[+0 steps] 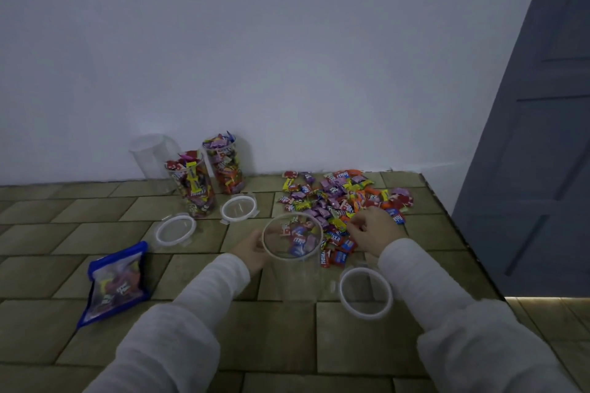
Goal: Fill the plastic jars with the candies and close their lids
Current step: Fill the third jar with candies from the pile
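Left hand wraps the side of the open jar, fingers curled round its wall, steadying it upright on the counter. Right hand lies on the near edge of the candy pile, just to the right of the jar mouth; fingers curled down into the wrappers, apparently pinching some, though what they hold cannot be made out.

Jar: clear thin-walled plastic, cylindrical, white rim, a few candies at the bottom. Judged light and slightly flexible, prone to tip or slide while near-empty, so a grip on the wall seems right. Candies: small pillow-shaped sweets in glossy crinkled film, red, purple, yellow, orange. Judged very light, slippery against each other; best taken by the handful.

Beyond the left hand: two filled jars, still lidless, heaped above the rim; an empty jar behind them by the wall. Three lids, round, clear with white rings and snap tabs: first lid and second lid near the filled jars, third lid just below the right hand. Blue-edged candy bag lies flat, well left of the left hand.

Counter: tan brick-pattern surface, matt.
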Demonstrator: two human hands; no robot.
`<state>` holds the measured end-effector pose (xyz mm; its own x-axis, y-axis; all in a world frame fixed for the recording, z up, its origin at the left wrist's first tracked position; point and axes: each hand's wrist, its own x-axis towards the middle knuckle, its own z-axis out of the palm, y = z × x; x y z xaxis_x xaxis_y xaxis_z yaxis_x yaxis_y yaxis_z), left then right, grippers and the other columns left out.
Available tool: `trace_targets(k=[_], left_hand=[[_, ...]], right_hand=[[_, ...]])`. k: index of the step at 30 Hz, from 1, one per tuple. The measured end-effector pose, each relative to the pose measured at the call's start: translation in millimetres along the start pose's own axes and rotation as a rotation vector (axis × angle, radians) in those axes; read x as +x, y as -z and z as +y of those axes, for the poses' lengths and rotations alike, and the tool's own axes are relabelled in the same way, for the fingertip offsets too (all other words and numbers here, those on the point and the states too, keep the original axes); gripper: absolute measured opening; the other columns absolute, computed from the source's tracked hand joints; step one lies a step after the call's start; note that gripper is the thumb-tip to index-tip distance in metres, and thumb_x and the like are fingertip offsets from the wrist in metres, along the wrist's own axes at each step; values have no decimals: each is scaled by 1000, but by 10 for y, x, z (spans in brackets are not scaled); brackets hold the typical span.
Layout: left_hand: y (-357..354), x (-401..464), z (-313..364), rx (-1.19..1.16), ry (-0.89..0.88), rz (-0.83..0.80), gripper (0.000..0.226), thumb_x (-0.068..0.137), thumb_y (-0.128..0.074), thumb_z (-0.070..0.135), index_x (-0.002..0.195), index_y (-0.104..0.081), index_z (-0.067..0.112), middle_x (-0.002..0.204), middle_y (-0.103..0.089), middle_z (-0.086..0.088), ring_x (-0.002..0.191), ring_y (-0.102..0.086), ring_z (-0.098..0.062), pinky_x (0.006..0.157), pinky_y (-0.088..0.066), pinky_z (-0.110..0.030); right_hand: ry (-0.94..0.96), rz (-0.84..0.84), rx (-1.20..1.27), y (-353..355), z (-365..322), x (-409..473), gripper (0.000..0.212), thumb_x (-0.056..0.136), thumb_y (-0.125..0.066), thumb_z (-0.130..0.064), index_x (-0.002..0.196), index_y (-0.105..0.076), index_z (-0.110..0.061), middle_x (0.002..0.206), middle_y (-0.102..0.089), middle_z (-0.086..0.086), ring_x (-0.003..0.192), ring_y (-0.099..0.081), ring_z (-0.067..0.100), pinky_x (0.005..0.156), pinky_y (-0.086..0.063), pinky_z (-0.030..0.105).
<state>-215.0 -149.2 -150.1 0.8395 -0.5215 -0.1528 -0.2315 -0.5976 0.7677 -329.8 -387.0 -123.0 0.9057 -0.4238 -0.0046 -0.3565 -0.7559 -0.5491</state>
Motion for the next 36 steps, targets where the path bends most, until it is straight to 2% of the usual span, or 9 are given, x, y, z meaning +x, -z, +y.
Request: trace_targets(k=[6, 11, 15, 19, 23, 27, 31, 34, 36], left_hand=[[-26, 465, 235, 128, -29, -62, 37, 87, -62, 14, 122, -53, 20, 116, -54, -1, 106, -58, -18, 87, -48, -18], [-139, 861, 397, 315, -199, 35, 41, 87, -61, 33, 126, -53, 24, 129, -49, 0, 118, -46, -19, 99, -37, -27], [-195, 1333, 451, 387, -206, 143, 38, 88, -55, 42, 124, -53, 29, 136, -43, 4, 126, -35, -21, 105, -29, -32], [-203, 1802, 463, 394, -95, 204, 47, 89, -50, 50, 131, -45, 30, 147, -29, 0, 135, -24, -24, 110, -23, -35], [-253, 2161, 386, 470, 30, 228, 65, 85, -45, 63, 140, -30, 32, 152, -18, -1, 139, -16, -26, 112, -22, -44], [-301, 2347, 307, 522, 29, 185, 63, 83, -41, 69, 138, -30, 39, 148, -24, -2, 138, -19, -23, 107, -22, -44], [-351, 2395, 271, 618, -133, 135, 62, 80, -38, 72, 136, -32, 46, 140, -33, 2, 131, -29, -22, 104, -25, -39], [-374, 2400, 275, 651, -305, 78, 77, 67, -22, 77, 131, -47, 41, 130, -41, 5, 124, -34, -17, 99, -27, -31], [-395, 2404, 263, 608, -371, 104, 73, 68, -24, 71, 122, -56, 34, 122, -46, 4, 117, -38, -17, 93, -28, -25]], right_hand=[[35, -18, -66, -57, 34, 352, 21, 94, -55, -31, 106, -67, -19, 127, -49, 3, 124, -44, 23, 102, -39, 37], [69, 3, -41, -153, 130, 719, 23, 93, -55, -32, 105, -68, -17, 117, -49, 2, 112, -48, 20, 95, -46, 38], [70, 58, -45, -129, 192, 1147, 22, 93, -56, -29, 110, -66, -19, 119, -47, 2, 114, -47, 21, 96, -44, 34], [34, 64, -57, -120, 205, 1609, 35, 92, -52, -40, 124, -56, -26, 132, -39, 3, 118, -47, 23, 98, -44, 36], [-30, 62, -118, -213, 261, 1970, 53, 90, -51, -53, 135, -44, -26, 144, -30, 7, 134, -30, 27, 107, -36, 41], [-70, -1, -106, -332, 329, 2187, 60, 87, -45, -63, 137, -42, -28, 143, -34, 6, 131, -36, 28, 105, -39, 45], [29, 25, -216, -495, 303, 2182, 55, 85, -43, -69, 128, -51, -35, 132, -42, 4, 122, -42, 27, 99, -42, 41], [95, 67, -231, -549, 251, 2170, 46, 85, -48, -64, 119, -58, -34, 126, -44, 3, 119, -40, 26, 95, -42, 39], [124, 76, -260, -577, 239, 2189, 43, 85, -49, -61, 114, -58, -31, 126, -43, 2, 119, -39, 25, 95, -40, 40]])
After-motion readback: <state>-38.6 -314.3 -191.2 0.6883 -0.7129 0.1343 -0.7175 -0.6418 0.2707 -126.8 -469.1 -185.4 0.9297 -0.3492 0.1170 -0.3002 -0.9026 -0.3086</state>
